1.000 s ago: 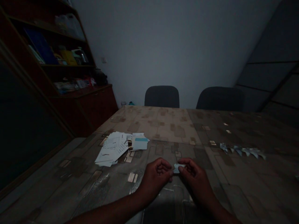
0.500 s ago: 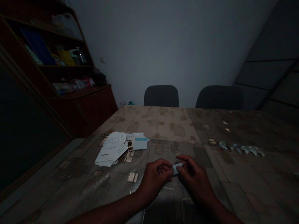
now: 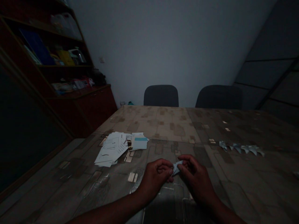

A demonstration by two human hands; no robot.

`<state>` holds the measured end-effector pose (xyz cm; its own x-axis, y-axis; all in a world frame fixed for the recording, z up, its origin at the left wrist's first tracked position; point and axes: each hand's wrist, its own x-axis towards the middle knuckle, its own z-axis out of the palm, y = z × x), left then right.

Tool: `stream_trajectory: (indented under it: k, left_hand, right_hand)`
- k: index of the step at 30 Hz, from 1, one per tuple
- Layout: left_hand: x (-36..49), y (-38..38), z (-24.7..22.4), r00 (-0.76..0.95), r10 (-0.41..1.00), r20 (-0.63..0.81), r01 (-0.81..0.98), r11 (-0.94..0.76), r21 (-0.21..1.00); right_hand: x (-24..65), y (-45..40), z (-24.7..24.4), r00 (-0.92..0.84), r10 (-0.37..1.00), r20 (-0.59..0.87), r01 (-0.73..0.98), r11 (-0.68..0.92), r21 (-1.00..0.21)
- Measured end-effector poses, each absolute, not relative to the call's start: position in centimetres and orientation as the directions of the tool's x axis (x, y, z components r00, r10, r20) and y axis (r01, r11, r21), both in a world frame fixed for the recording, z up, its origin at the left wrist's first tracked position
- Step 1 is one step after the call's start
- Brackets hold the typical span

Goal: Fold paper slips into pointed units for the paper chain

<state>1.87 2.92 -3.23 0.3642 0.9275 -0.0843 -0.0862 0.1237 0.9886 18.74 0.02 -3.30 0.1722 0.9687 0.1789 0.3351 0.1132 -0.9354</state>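
Folded paper (image 3: 177, 168), small and pale, is between your two hands, just above the near part of the desk (image 3: 161, 124) or perhaps touching it; the view does not settle which. Your left hand (image 3: 158, 171) has its grip closed on the piece's left end, thumb and fingers pinching it. Your right hand (image 3: 193, 171) has its grip on the other end, thumb laid against the paper and forefinger at the upper edge, the remaining fingers curled loosely.

With so little paper showing between your fingertips, the likeliest trouble is a slip: if one thumb eases off, a fold could spring open or a crease could set crooked. Pulling the hands apart unevenly might tear a thin edge, and the dim light makes a misaligned corner easy to miss. The paper pile (image 3: 112, 148) and the row of folded pieces (image 3: 241, 148) lie well apart from your hands, so a knock against either seems unlikely.

As you look down, the piece's long axis slants from your left thumb, low and near you, up toward your right forefinger, away and to the right. Your fingers cover both ends, so you cannot tell which is the sharper point.
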Motion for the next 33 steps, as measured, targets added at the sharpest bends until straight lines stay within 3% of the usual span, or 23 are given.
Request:
stream_trajectory:
  k: [24,33]
  left_hand:
    - [2.20,2.78,-3.75,0.480,0.877,-0.034,-0.210,0.153,0.966]
    - [2.59,2.55,-3.81,0.448,0.890,-0.087,-0.186,0.188,0.964]
  right_hand:
    - [18.77,0.29,-3.66,0.180,0.978,0.107,0.053,0.099,-0.994]
    - [18.46,0.15,-3.27,0.173,0.972,0.159,0.193,0.125,-0.973]
